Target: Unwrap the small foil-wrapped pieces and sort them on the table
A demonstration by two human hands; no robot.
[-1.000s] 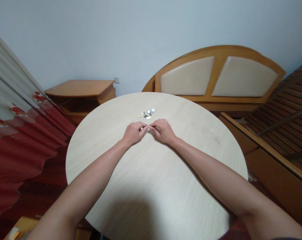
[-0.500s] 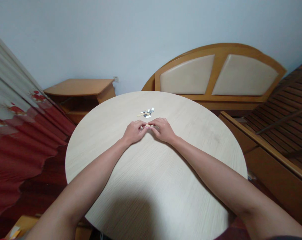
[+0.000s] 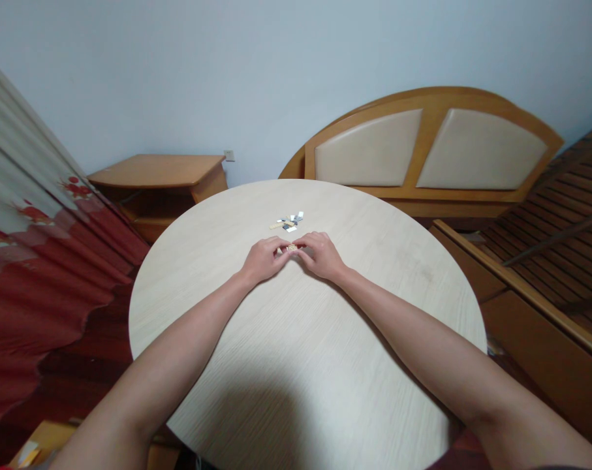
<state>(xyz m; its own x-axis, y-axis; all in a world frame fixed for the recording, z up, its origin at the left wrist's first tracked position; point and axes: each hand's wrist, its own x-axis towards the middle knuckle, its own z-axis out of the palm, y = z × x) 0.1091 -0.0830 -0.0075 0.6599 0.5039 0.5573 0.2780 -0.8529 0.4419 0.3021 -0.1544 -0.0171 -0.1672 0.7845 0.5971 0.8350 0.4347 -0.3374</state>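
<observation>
Between my fingertips is a small tan piece (image 3: 292,247), partly covered, its exact kind too small to make out. My left hand (image 3: 265,258) pinches it from the left, thumb below and fingers above. From the right, my right hand (image 3: 321,254) grips the same piece in a like pinch. Both hands are close together, low over the round table (image 3: 296,339). Just beyond the fingertips lies a loose pile of small flat pieces (image 3: 288,223), in white, dark grey and tan.
Behind the table at left stands a wooden nightstand (image 3: 161,171). A wooden headboard (image 3: 430,143) with cream panels leans along the wall at right. A slatted wooden bed frame (image 3: 515,274) is on the right, a red and white curtain (image 3: 46,261) on the left.
The tan piece has turned slightly between my fingertips and shows more of its face. Both hands stay in nearly the same place, and the pile has not changed.
</observation>
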